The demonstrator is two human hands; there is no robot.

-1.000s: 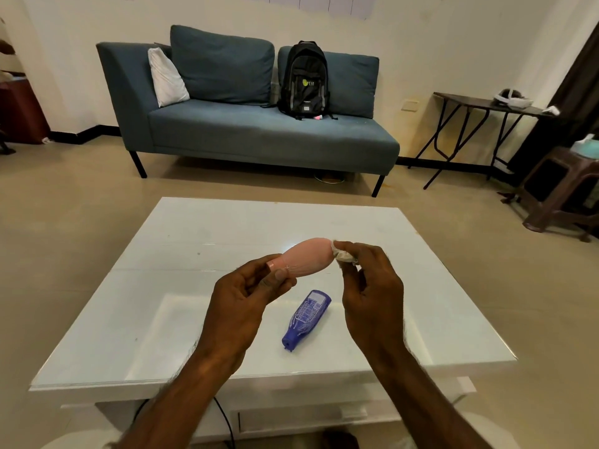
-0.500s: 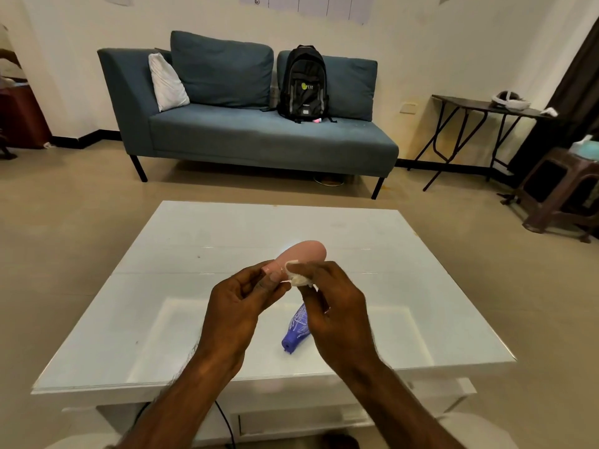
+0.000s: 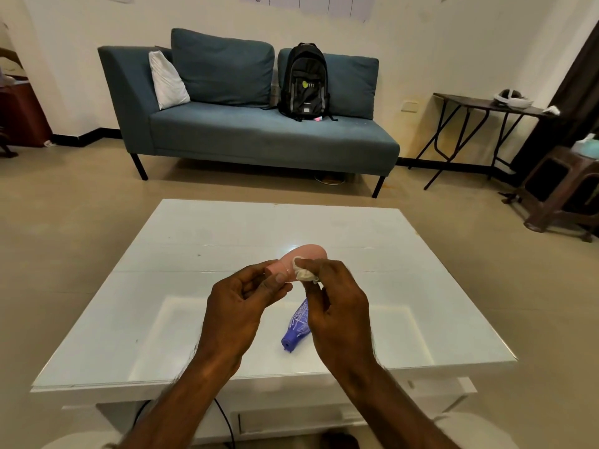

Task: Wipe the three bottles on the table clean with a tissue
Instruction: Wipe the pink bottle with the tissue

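Pink bottle point(image 3: 309, 253) stretches away from the left hand point(image 3: 240, 306) pinching its narrow end, the right hand point(image 3: 338, 307) pinching a tissue point(image 3: 303, 274) against it just beyond.

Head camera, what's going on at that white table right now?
A person is cleaning bottles over the white table. The left hand grips the narrow end of a pink bottle, held above the tabletop, while the right hand pinches a crumpled tissue against its side. A blue bottle lies on its side on the table beneath the hands. No third bottle is in view.
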